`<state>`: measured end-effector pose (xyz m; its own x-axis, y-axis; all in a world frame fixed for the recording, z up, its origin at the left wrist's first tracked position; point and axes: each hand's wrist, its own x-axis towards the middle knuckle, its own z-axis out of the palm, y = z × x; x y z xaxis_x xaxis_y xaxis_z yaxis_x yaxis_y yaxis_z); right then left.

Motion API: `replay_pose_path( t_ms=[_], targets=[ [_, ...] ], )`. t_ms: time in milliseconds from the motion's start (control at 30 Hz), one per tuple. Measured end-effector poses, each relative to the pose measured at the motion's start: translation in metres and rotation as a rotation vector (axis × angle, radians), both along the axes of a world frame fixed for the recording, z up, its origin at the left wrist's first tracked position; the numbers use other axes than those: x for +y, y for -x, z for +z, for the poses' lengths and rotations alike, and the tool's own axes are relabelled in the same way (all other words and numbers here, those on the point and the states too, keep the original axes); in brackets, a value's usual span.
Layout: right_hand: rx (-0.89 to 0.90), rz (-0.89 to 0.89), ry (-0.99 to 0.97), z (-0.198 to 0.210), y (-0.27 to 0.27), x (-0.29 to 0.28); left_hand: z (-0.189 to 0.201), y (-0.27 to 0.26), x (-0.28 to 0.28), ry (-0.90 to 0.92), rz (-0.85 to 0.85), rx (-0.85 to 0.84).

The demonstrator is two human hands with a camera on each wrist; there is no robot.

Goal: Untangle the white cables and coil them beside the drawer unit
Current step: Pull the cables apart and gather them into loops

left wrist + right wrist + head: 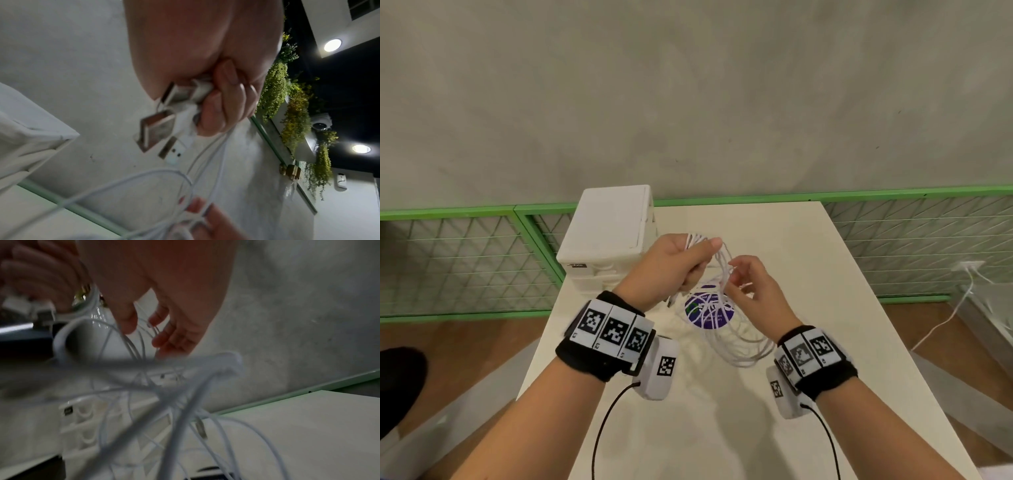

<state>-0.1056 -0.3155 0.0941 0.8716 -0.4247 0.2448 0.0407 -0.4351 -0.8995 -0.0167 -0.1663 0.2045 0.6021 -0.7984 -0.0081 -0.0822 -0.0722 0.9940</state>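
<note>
White cables (pixel 736 339) hang in loops from the left hand (pixel 678 263), whose grip squeezes them. Lower right, the right hand (pixel 753 291) loosely pinches one strand.

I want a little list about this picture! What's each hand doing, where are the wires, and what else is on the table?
left hand: grips a bunch of white cables, USB plugs sticking out below the fingers
right hand: fingers pick at a strand
cables: loops hang tangled, lifted above the table
drawer unit: white, at the table's far left corner
purple sticker: round, under the loops
coiling: not yet done
</note>
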Motion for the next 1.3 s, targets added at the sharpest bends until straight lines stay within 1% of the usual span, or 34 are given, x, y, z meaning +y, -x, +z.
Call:
replay_pose_path(
  t_ms=[67, 133, 167, 200, 233, 300, 367, 433, 467, 533, 600, 667, 700, 767, 900, 967, 1067, 1167, 1233, 1300],
  targets=[
    [0.222, 0.017, 0.079, -0.01, -0.002, -0.002, 0.006, 0.0, 0.002, 0.112, -0.017, 0.098],
    [0.481, 0.092, 0.175, -0.019, 0.005, -0.007, 0.016, -0.005, 0.006, 0.231, 0.012, 0.181],
    [0.58, 0.132, 0.224, -0.026, 0.011, -0.011, 0.021, -0.008, 0.009, 0.273, 0.046, 0.196],
    [0.653, 0.145, 0.232, -0.035, 0.018, -0.016, 0.025, -0.011, 0.013, 0.297, 0.086, 0.185],
    [0.705, 0.12, 0.182, -0.045, 0.026, -0.021, 0.029, -0.014, 0.017, 0.307, 0.125, 0.162],
    [0.79, 0.013, 0.016, -0.063, 0.038, -0.034, 0.03, -0.02, 0.023, 0.302, 0.191, 0.122],
    [0.84, -0.023, -0.063, -0.073, 0.046, -0.043, 0.025, -0.023, 0.025, 0.247, 0.236, 0.097],
    [0.782, 0.005, -0.085, -0.068, 0.045, -0.048, 0.019, -0.021, 0.022, 0.17, 0.247, 0.064],
    [0.693, 0.0, -0.089, -0.061, 0.044, -0.047, 0.016, -0.019, 0.019, 0.131, 0.238, 0.049],
    [0.411, -0.072, -0.174, -0.043, 0.04, -0.042, 0.012, -0.013, 0.013, 0.056, 0.187, 0.014],
    [0.123, -0.132, -0.28, -0.016, 0.034, -0.033, 0.01, -0.005, 0.006, 0.0, 0.116, -0.031],
    [-0.02, -0.053, -0.277, 0.01, 0.028, -0.02, 0.01, 0.003, 0.0, -0.012, 0.074, -0.048],
    [-0.034, 0.014, -0.246, 0.018, 0.024, -0.015, 0.01, 0.006, -0.002, -0.002, 0.067, -0.044],
    [0.007, 0.118, -0.187, 0.024, 0.018, -0.005, 0.013, 0.008, -0.004, 0.04, 0.072, -0.032],
    [0.137, 0.214, -0.152, 0.013, 0.016, 0.005, 0.015, 0.007, 0.0, 0.083, 0.128, -0.05],
    [0.164, 0.243, -0.13, 0.007, 0.017, 0.006, 0.013, 0.007, 0.004, 0.098, 0.16, -0.053],
    [0.251, 0.259, -0.057, -0.004, 0.015, 0.005, 0.012, 0.005, 0.007, 0.141, 0.216, -0.032],
    [0.339, 0.239, -0.003, -0.019, 0.012, -0.003, 0.015, 0.006, 0.005, 0.173, 0.227, -0.032],
    [0.388, 0.212, -0.018, -0.028, 0.012, -0.014, 0.022, 0.006, 0.005, 0.223, 0.236, -0.017],
    [0.407, 0.166, -0.083, -0.026, 0.016, -0.023, 0.029, 0.003, 0.008, 0.278, 0.254, -0.017]
  ],
)
